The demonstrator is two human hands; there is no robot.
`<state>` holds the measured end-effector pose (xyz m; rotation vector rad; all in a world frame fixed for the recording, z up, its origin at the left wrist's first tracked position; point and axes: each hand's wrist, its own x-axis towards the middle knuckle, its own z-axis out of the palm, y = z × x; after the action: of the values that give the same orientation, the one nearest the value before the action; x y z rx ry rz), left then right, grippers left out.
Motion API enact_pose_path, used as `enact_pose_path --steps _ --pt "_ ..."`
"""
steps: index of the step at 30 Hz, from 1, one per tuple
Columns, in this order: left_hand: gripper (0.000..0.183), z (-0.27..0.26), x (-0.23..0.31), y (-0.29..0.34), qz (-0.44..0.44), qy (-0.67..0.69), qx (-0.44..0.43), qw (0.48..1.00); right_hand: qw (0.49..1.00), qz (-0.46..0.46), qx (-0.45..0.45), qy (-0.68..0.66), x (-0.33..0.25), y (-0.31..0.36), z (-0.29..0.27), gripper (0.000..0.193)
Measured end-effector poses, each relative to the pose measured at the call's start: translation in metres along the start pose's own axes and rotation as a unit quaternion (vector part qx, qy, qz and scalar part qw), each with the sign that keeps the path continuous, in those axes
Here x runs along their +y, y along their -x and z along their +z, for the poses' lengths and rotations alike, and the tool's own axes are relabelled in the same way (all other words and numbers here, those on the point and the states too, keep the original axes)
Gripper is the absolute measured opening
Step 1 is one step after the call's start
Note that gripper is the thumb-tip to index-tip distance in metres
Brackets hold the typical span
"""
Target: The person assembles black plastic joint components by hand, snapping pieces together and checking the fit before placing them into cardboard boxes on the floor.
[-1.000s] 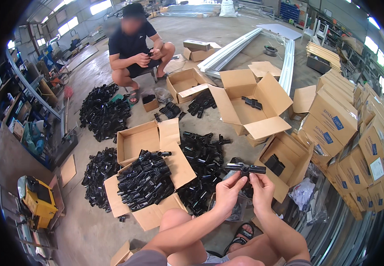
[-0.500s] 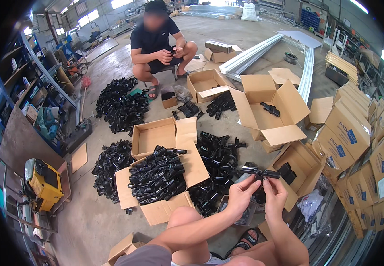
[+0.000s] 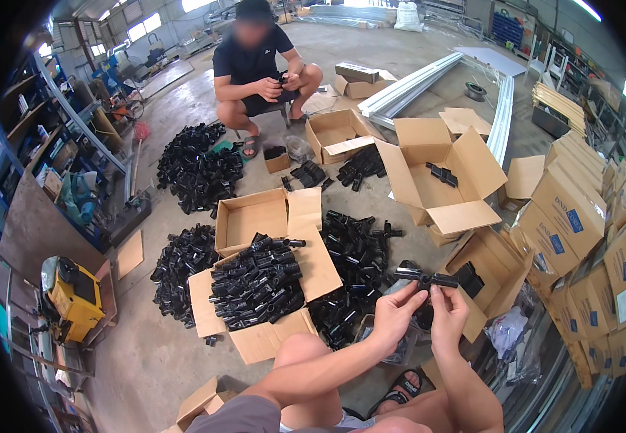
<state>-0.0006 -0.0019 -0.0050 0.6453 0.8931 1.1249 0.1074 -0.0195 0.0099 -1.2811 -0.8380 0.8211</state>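
Both my hands are raised in front of my knees, pinching a black tube-shaped fitting (image 3: 413,275) between thumbs and fingers. My left hand (image 3: 395,312) grips its left part, and my right hand (image 3: 448,315) is closed at the right part. The fitting lies roughly level, with branches pointing left and right. Below and left of it spreads a pile of black fittings (image 3: 353,249). An open carton (image 3: 266,343), heaped with more of these fittings (image 3: 255,281), stands before my knee. What lies directly under my hands is partly hidden.
Across from me a seated person (image 3: 255,72) handles a small black part. More black piles (image 3: 197,169) lie at the left. Open cartons (image 3: 464,216) stand at the right, near stacked closed cartons (image 3: 558,209) and white metal profiles (image 3: 414,90). A yellow machine (image 3: 75,299) is far left.
My hands and the fitting stay almost in place; the fitting has tilted slightly. The view has shifted a little. The person across is nearly still.
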Motion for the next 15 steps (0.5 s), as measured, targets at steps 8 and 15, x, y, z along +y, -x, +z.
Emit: enact_pose_path --steps 8,15 --pt "0.041 0.0 0.002 0.0 -0.002 0.004 0.005 1.0 1.0 0.004 -0.006 -0.015 0.004 0.002 0.0 0.017" --pt "0.042 0.001 0.003 0.0 0.012 0.014 0.01 1.0 0.993 -0.055 -0.026 0.103 0.005 0.005 -0.002 0.02"
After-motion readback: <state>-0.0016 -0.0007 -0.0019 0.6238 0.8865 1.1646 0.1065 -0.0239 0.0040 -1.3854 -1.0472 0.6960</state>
